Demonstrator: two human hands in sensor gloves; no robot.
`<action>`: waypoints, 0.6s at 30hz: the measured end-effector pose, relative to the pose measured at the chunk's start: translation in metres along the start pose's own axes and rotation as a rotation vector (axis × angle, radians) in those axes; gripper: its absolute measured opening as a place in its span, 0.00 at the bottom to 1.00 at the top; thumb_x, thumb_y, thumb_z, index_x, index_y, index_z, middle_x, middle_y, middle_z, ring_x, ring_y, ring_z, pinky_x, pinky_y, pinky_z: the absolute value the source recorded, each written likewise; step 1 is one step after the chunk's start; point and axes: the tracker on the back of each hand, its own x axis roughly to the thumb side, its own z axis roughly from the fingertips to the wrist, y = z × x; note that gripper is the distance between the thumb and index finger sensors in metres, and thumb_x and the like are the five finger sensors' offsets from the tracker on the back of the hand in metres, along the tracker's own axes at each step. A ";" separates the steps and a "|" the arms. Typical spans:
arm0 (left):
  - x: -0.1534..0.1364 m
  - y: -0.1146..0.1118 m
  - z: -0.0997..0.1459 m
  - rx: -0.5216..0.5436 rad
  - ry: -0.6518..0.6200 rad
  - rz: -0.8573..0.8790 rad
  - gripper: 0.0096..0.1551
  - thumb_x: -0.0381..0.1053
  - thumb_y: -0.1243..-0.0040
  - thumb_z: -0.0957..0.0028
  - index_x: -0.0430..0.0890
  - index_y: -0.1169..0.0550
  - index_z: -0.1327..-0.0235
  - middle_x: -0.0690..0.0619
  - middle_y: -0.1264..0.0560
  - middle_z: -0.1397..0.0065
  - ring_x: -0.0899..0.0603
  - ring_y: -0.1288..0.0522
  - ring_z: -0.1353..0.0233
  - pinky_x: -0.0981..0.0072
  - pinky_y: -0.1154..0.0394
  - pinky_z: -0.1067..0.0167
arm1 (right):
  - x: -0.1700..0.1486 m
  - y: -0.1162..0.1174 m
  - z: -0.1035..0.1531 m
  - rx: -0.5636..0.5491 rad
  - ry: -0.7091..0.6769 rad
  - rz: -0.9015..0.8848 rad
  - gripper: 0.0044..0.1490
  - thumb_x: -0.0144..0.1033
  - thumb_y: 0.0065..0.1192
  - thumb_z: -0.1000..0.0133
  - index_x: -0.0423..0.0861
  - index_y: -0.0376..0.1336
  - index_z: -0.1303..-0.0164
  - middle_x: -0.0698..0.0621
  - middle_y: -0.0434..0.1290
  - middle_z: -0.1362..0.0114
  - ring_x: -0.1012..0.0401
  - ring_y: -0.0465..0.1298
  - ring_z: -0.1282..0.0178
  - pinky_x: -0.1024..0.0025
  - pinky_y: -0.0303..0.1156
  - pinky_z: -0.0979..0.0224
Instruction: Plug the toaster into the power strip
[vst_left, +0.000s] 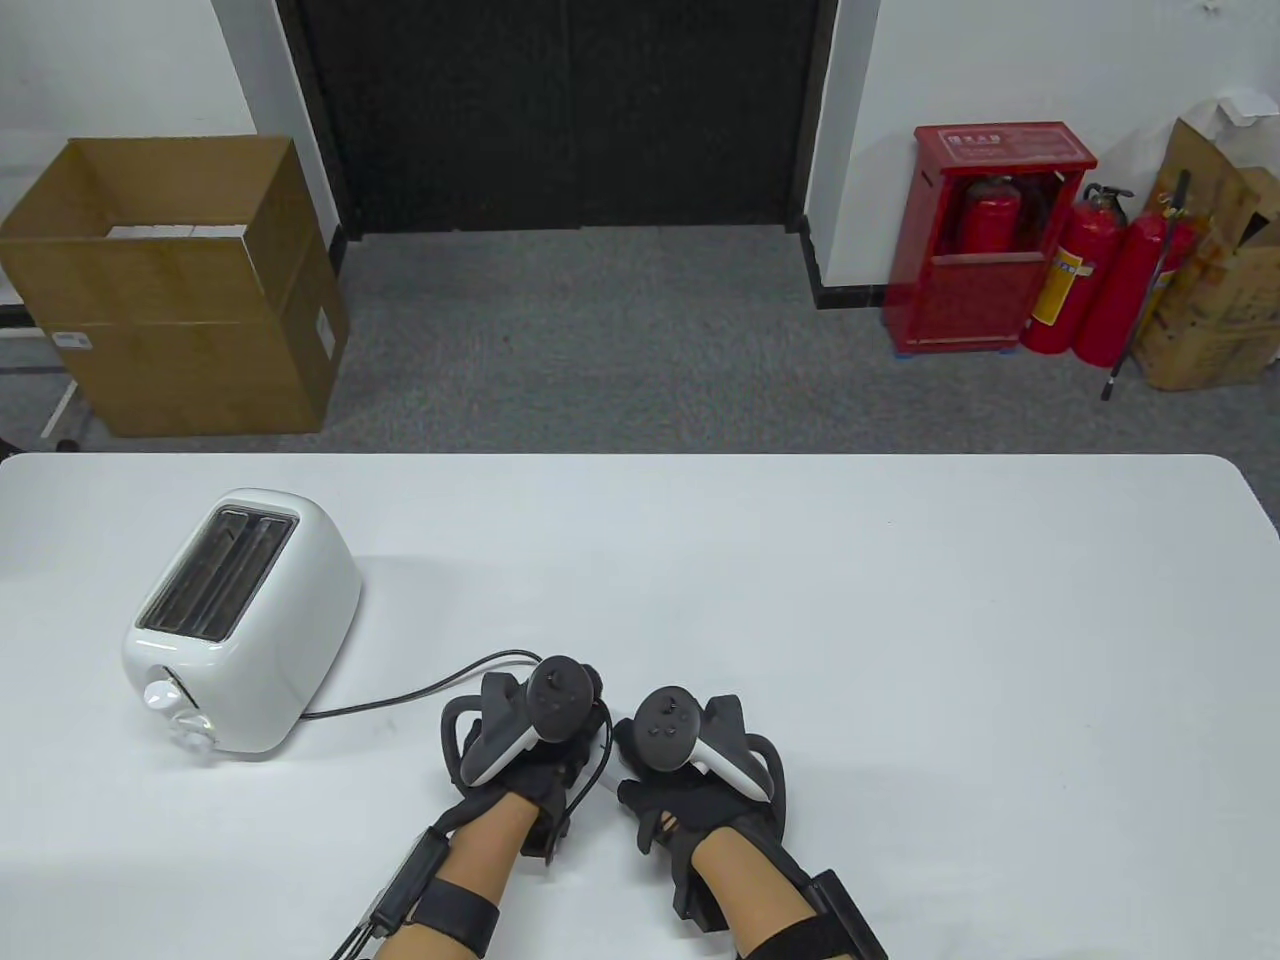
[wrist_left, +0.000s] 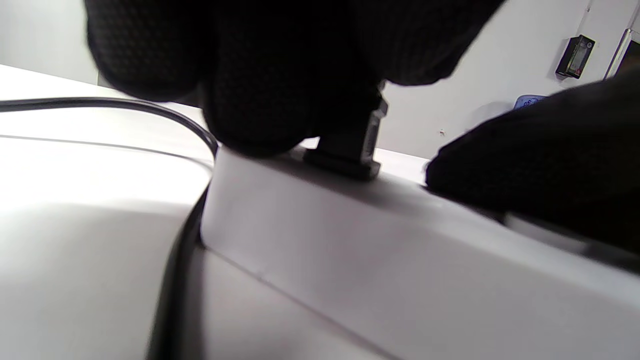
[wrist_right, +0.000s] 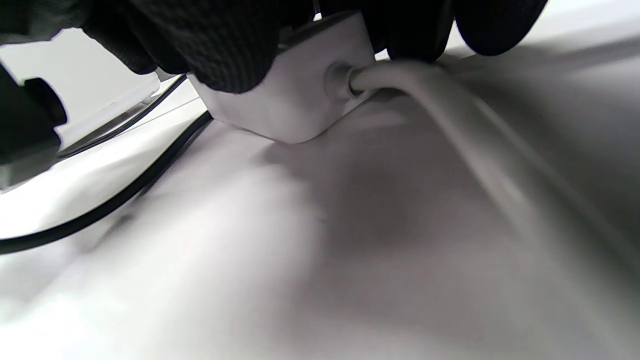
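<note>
While the right hand holds the strip down, the left hand grips the plug seated on its top, right of the toaster.

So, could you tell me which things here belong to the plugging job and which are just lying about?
Job: toaster, its black cord, plug, power strip, left hand, right hand.
Lying about: cardboard box, fire extinguishers, red cabinet.

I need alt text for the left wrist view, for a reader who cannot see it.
Gloved fingers of the left hand hold a black plug on top of a white power strip on the white table. The black cord runs along the strip's end, and the right hand rests on the strip.
</note>
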 end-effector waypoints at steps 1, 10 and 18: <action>-0.001 0.000 0.000 -0.003 -0.002 0.007 0.25 0.57 0.35 0.54 0.56 0.25 0.44 0.56 0.16 0.43 0.49 0.12 0.50 0.52 0.18 0.44 | 0.000 0.000 0.000 0.000 0.000 -0.001 0.43 0.46 0.63 0.50 0.55 0.52 0.24 0.44 0.62 0.22 0.41 0.65 0.30 0.39 0.65 0.34; 0.001 -0.001 0.002 0.000 -0.009 -0.035 0.25 0.57 0.37 0.54 0.56 0.25 0.43 0.57 0.16 0.43 0.49 0.12 0.50 0.51 0.18 0.44 | -0.006 -0.007 -0.005 0.040 0.024 -0.054 0.42 0.48 0.65 0.50 0.58 0.54 0.24 0.46 0.65 0.23 0.40 0.64 0.28 0.37 0.63 0.33; -0.010 0.017 0.001 -0.118 -0.049 -0.028 0.35 0.56 0.38 0.51 0.54 0.31 0.28 0.54 0.22 0.29 0.43 0.18 0.32 0.42 0.25 0.35 | -0.010 -0.043 0.005 -0.173 -0.006 -0.106 0.39 0.45 0.65 0.51 0.50 0.60 0.28 0.43 0.67 0.23 0.38 0.58 0.22 0.31 0.56 0.29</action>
